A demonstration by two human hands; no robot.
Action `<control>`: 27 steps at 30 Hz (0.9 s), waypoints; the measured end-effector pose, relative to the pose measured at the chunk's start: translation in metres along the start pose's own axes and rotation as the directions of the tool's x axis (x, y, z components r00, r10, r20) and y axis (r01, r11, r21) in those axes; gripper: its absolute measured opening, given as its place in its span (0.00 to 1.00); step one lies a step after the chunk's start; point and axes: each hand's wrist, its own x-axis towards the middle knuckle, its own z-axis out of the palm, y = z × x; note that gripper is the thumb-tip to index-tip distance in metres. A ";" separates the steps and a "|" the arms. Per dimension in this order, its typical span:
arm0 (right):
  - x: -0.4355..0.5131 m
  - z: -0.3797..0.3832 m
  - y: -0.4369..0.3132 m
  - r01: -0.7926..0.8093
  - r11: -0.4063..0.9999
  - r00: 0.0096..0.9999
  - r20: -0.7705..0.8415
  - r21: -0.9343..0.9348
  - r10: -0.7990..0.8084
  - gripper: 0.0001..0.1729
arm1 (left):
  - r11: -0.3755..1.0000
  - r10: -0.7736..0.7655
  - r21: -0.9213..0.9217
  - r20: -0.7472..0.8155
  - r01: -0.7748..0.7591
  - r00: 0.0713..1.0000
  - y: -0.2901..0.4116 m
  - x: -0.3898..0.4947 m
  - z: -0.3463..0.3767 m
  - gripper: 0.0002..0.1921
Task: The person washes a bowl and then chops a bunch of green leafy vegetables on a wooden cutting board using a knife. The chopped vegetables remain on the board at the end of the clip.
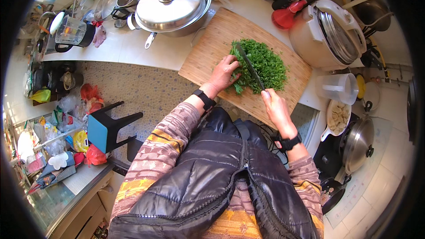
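A wooden cutting board [206,53] lies at an angle before me, bearing a wide heap of chopped leafy green herbs [272,66]. My right hand [276,108] grips the handle of a dark-bladed kitchen knife [249,65]. The blade stands on edge along the left part of the heap, its tip pointing away from me. Just left of the blade, my left hand [225,73] presses curled fingers onto a bunch of the greens [238,84]. Its fingertips are partly hidden among the leaves.
A lidded steel pot [172,6] stands behind the board's left side. To the right are an electric pressure cooker [327,36], a red-topped bottle [287,15], a plastic measuring jug [338,88] and a white pan of dumplings [338,117]. A stool [106,127] occupies the floor at left.
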 end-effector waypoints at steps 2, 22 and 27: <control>-0.015 -0.002 -0.003 0.060 0.997 0.998 -0.024 -0.042 -0.061 0.21 | 1.000 0.001 0.013 0.038 -0.001 0.999 -0.001 0.001 -0.001 0.20; 0.052 0.020 0.001 -0.059 0.994 0.998 0.024 0.096 0.057 0.21 | 0.999 0.031 0.023 -0.043 -0.030 0.999 0.003 -0.011 -0.001 0.21; -0.012 -0.011 -0.014 0.090 0.992 0.996 0.014 -0.092 -0.089 0.20 | 0.999 0.046 0.012 -0.054 -0.045 0.998 0.001 -0.010 0.003 0.21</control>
